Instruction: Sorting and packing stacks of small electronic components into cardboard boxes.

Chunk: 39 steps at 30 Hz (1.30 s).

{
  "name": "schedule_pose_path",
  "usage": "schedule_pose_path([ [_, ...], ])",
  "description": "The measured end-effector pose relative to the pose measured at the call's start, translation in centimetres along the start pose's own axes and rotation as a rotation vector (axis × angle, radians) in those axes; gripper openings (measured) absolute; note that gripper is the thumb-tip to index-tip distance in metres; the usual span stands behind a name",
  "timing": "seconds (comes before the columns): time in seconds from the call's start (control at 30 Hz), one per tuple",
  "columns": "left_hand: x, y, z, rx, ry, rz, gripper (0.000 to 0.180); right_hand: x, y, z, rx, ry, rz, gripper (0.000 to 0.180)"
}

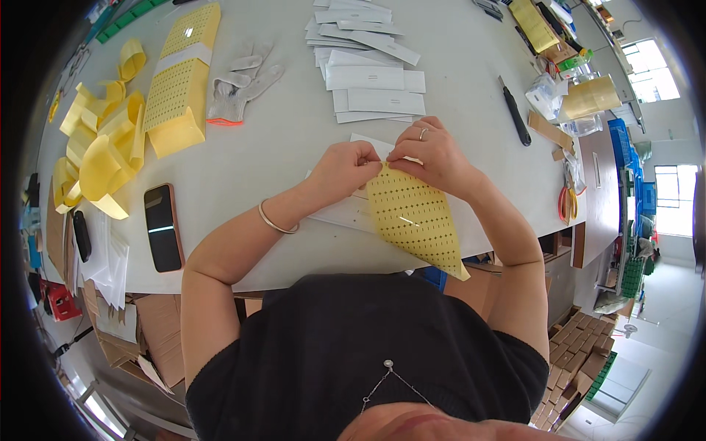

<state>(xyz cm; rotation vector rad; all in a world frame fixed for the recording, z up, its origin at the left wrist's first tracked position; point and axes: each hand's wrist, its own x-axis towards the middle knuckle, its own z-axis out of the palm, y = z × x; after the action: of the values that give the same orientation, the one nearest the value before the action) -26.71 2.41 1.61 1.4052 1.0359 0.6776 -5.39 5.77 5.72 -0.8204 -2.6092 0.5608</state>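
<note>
A yellow sheet of labels (pixel 413 213) with rows of small dark marks hangs from my fingers, its lower corner curling past the table's front edge. My left hand (pixel 344 170) is closed in a pinch by the sheet's upper left corner. Beside it, my right hand (pixel 434 158) pinches the sheet's top edge. The fingertips nearly meet, so what lies between them is partly hidden. Flat white pieces (pixel 340 212) lie under the hands and partly behind the sheet. Farther off, several white pieces (pixel 365 78) overlap in a long row.
At left are a stack of yellow label sheets (pixel 174 95), curled yellow strips (pixel 110 151), a grey-white glove (pixel 239 87) and a phone (pixel 163 228). A black-handled tool (pixel 517 117) lies at right, with scissors (pixel 566 203) near the table's right edge. Cardboard (pixel 158 323) stands below the table.
</note>
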Motion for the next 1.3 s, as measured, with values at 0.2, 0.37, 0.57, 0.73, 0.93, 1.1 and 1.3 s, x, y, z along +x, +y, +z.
schedule_pose_path([
  [0.2, 0.2, 0.4, -0.3, -0.156, 0.009, -0.167, 0.018, 1.0, -0.1, -0.1, -0.102, 0.055, -0.113, 0.007],
  [0.37, 0.1, 0.5, -0.4, -0.159, 0.007, -0.167, 0.019, 3.6, 4.3, -1.2, 0.030, 0.155, 0.132, 0.005],
  [0.57, 0.2, -0.1, -0.6, -0.156, 0.052, -0.116, 0.018, 2.8, 1.5, -0.7, 0.073, 0.015, 0.086, 0.012],
  [0.73, 0.1, 0.2, -0.8, -0.177, 0.082, -0.127, 0.018, 2.0, 0.1, -0.1, -0.092, 0.029, -0.026, 0.010],
  [0.93, 0.4, 0.1, -0.9, -0.212, 0.075, -0.164, 0.017, 1.5, -0.2, 1.0, -0.212, 0.122, -0.108, 0.006],
  [1.1, 0.4, 0.1, -0.9, -0.255, 0.074, -0.199, 0.017, 2.4, 1.1, 0.6, -0.043, 0.125, -0.041, 0.006],
  [1.3, 0.2, -0.1, -0.4, -0.172, 0.040, -0.126, 0.018, 4.6, 8.0, 1.1, 0.013, 0.228, 0.346, 0.008],
])
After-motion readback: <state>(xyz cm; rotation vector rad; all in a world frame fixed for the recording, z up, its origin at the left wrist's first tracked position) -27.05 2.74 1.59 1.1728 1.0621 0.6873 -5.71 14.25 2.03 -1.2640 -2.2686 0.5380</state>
